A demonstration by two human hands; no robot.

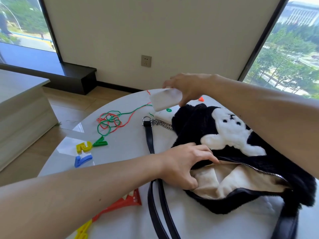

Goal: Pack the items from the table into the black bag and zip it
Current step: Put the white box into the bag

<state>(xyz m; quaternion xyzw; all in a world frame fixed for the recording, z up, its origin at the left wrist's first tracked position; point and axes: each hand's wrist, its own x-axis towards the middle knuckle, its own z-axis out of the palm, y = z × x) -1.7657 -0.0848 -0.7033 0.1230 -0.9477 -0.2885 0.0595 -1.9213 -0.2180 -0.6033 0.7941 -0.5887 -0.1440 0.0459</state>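
Bag [224,135] lies on table [124,145], cords [110,121] and number pieces [86,149] left.

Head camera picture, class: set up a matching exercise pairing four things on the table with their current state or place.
Things:
1. white packet
2. black bag
3. red and green cords
4. blue number

States:
A. tangled loose on the table
B. unzipped, mouth held open by the left hand
C. lying near the table's left edge
D. lifted in the right hand

Pairs: 1-D, 2-B, 3-A, 4-C

The fluffy black bag [198,125] lies unzipped on the table, a white packet [164,100] raised beyond it.
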